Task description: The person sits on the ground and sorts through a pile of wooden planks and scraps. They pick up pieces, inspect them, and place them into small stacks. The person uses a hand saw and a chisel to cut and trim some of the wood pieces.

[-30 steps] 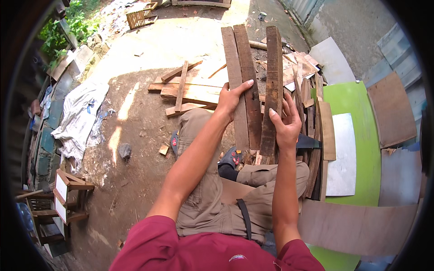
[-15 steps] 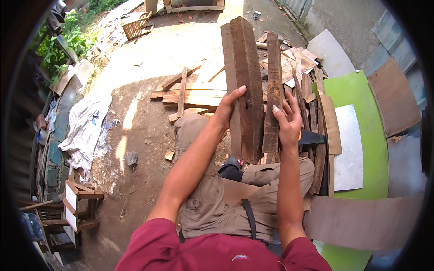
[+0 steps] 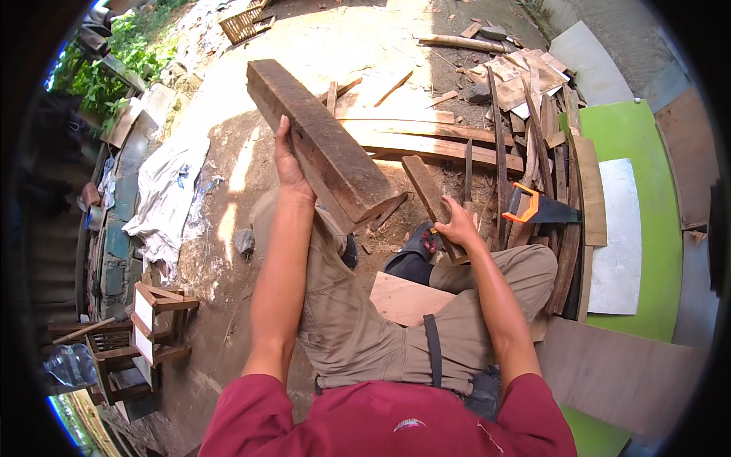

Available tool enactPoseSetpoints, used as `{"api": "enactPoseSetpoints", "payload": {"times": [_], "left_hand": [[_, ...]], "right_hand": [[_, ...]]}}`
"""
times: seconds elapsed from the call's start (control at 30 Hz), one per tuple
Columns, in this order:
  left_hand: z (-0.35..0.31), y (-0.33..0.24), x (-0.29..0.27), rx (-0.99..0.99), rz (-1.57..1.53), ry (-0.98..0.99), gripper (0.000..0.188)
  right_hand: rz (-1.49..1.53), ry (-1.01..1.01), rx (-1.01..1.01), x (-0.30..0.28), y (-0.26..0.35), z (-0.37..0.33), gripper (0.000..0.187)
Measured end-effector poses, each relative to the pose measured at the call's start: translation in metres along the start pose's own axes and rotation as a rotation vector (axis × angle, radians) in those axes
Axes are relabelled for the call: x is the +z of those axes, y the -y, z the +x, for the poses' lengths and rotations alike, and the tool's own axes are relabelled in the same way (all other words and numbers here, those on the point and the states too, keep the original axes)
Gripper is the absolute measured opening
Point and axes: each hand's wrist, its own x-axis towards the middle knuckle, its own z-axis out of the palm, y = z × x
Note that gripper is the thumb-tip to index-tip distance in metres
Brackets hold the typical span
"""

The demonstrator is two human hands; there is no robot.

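Your left hand [image 3: 295,166], at 10 o'clock, is holding a thick wooden beam [image 3: 327,141]; the thumb is pressing against its side, while the other fingers are hiding behind the wood, so how they are placed cannot be told. The beam is lying aslant at 11 o'clock, its far end pointing toward 11 and its near end toward 5. Your right hand [image 3: 459,226], at 3 o'clock, is gripping a thinner wooden strip [image 3: 428,186], the fingers closing narrowly around its lower part. The strip is slanting at 2 o'clock, its upper end standing near the beam's near end. Beyond the strip, long planks [image 3: 426,145] are lying on the ground at 1 o'clock. A saw [image 3: 525,204] with an orange handle is resting at 3 o'clock, and a green board [image 3: 649,228] is standing farther out in that direction. A white cloth [image 3: 169,194] is spreading over the ground at 9 o'clock, and a clear plastic bottle [image 3: 72,365] is lying at 8.
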Motion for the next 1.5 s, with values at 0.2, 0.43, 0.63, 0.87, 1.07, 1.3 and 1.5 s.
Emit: {"api": "enactPoseSetpoints", "payload": {"times": [0.2,0.43,0.63,0.87,1.07,1.3,1.5], "left_hand": [[-0.009,-0.043,-0.054,0.097,0.015,-0.102,0.058],[-0.031,-0.074,-0.097,0.205,0.111,-0.295,0.056],[-0.022,-0.082,-0.087,0.043,0.09,-0.523,0.061],[-0.011,-0.084,-0.102,-0.094,-0.206,-0.599,0.059],[0.008,-0.085,-0.105,-0.022,-0.186,-0.705,0.056],[0.011,-0.092,-0.111,0.005,-0.039,-0.759,0.056],[0.008,-0.094,-0.102,0.016,-0.015,-0.702,0.063]], "right_hand": [[-0.433,0.16,-0.071,0.034,-0.043,0.043,0.08],[-0.507,-0.045,-0.092,0.051,-0.067,0.07,0.058],[-0.349,0.166,-0.274,0.134,-0.006,0.168,0.04],[-0.252,0.129,-0.438,0.244,0.039,0.288,0.045],[-0.733,0.11,-0.587,0.312,0.054,0.338,0.048],[-0.844,0.235,-0.757,0.288,0.057,0.321,0.043],[-0.527,0.458,-0.892,0.217,0.066,0.266,0.062]]}}
